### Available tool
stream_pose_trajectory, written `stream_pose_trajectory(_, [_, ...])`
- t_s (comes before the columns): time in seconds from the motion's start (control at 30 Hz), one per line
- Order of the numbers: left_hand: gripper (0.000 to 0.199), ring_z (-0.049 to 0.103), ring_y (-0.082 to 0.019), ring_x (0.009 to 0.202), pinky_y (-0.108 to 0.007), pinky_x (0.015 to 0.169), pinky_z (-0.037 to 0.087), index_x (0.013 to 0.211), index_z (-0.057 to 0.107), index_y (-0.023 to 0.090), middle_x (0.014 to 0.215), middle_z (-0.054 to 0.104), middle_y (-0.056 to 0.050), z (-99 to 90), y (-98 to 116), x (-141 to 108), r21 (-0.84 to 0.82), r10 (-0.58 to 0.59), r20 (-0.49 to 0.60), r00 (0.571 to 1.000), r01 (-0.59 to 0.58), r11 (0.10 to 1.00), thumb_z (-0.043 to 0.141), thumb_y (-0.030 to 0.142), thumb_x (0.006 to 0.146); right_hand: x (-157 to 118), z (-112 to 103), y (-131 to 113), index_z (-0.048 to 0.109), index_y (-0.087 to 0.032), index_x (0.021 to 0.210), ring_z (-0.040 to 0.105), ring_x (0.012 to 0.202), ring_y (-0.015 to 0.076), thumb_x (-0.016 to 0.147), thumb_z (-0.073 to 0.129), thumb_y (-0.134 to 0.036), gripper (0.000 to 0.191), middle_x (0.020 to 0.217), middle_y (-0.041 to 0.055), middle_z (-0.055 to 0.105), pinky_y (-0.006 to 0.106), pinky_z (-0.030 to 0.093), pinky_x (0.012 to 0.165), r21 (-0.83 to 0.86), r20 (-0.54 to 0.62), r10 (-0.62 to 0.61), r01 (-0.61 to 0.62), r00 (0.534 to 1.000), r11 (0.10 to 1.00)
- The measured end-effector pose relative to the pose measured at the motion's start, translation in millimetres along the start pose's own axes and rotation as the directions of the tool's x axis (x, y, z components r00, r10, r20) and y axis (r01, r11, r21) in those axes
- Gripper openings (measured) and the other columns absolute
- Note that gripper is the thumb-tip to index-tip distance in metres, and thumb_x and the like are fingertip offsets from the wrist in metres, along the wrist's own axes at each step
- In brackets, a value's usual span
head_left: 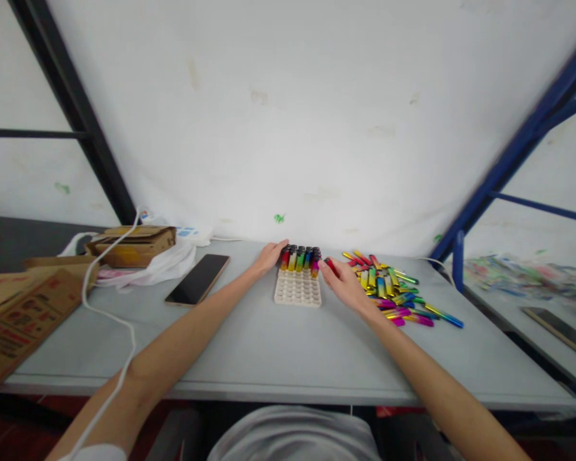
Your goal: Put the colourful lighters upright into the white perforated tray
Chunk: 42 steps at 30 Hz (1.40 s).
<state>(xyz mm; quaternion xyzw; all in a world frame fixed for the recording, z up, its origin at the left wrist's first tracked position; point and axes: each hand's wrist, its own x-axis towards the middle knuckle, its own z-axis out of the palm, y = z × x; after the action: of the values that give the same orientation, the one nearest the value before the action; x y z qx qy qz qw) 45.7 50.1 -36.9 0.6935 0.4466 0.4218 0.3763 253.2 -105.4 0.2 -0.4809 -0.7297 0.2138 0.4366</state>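
Right now, your right hand (343, 282) seems to have its fingers closed on a red tube (333, 266), just beside the right edge of the pale tray (297, 291). Your left hand (270, 254) reaches to the rear left corner of the standing tubes (300, 258); you cannot tell from this view whether its fingers grip one or only rest against it. The tray sits on the bench (249, 346) between your hands, its far rows filled with dark-topped tubes, its near rows bare.

For good handling, let the left fingers brace that corner lightly, since a sideways push could tip the packed group. Hold the red tube upright near its top, so your knuckles clear its neighbours, and press straight down rather than at a slant. The loose tubes (386, 285) lie heaped to the right; lifting one from the outer edge should disturb the heap least.
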Motion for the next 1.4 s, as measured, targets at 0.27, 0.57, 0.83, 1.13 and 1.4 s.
stream_pose_trajectory(0.27, [0.057,0.045,-0.018,0.062,-0.031,0.063,0.031,0.053,0.048,0.021,0.05,0.047,0.001,1.0,0,1,0.007,-0.009,-0.011,1.0,0.009,1.0,0.046,0.071,0.081,-2,-1,3,0.033,-0.023,0.058,0.034,0.055,0.0127,0.091,0.045,-0.041,0.04,0.053,-0.0041,0.031,0.028,0.021,0.054,-0.175,-0.109,0.01,-0.029,0.994,0.984])
stream_pose_trajectory(0.57, [0.058,0.05,-0.02,0.065,-0.032,0.065,0.034,0.054,0.051,0.021,0.053,0.054,-0.001,1.8,-3,2,-0.024,-0.005,-0.018,1.0,0.004,1.0,0.048,0.072,0.08,-3,3,6,0.045,-0.022,0.071,0.042,0.058,0.0144,0.099,0.045,-0.049,0.039,0.061,-0.0039,0.045,0.028,0.028,0.056,-0.187,-0.031,-0.004,-0.002,1.0,0.982])
stream_pose_trajectory(0.83, [0.057,0.046,-0.019,0.064,-0.031,0.065,0.033,0.053,0.051,0.021,0.053,0.051,0.0,1.1,2,-1,-0.003,0.001,-0.012,1.0,-0.001,1.0,0.046,0.071,0.08,3,-7,-20,0.061,-0.02,0.092,0.059,0.086,0.0201,0.104,0.043,-0.048,0.035,0.094,0.0075,0.063,0.032,0.045,0.077,-0.234,0.174,-0.274,0.31,0.946,0.922])
stream_pose_trajectory(1.13, [0.06,0.045,-0.019,0.062,-0.032,0.064,0.032,0.051,0.052,0.021,0.049,0.047,0.0,1.3,0,1,-0.001,0.039,0.008,0.999,-0.039,0.999,0.044,0.072,0.081,47,10,-33,0.071,-0.02,0.099,0.063,0.063,0.0164,0.098,0.06,-0.039,0.022,0.073,0.0015,0.072,0.026,0.042,0.063,-0.338,0.247,-0.162,0.241,0.956,0.91])
stream_pose_trajectory(1.4, [0.06,0.045,-0.019,0.063,-0.032,0.064,0.032,0.05,0.053,0.02,0.05,0.047,0.0,0.9,0,1,0.016,0.034,0.005,0.999,-0.034,0.999,0.044,0.07,0.081,62,29,-24,0.072,-0.014,0.102,0.066,0.057,0.0172,0.1,0.056,-0.023,0.018,0.07,0.0045,0.072,0.029,0.048,0.068,-0.362,0.405,-0.089,0.249,0.91,0.898])
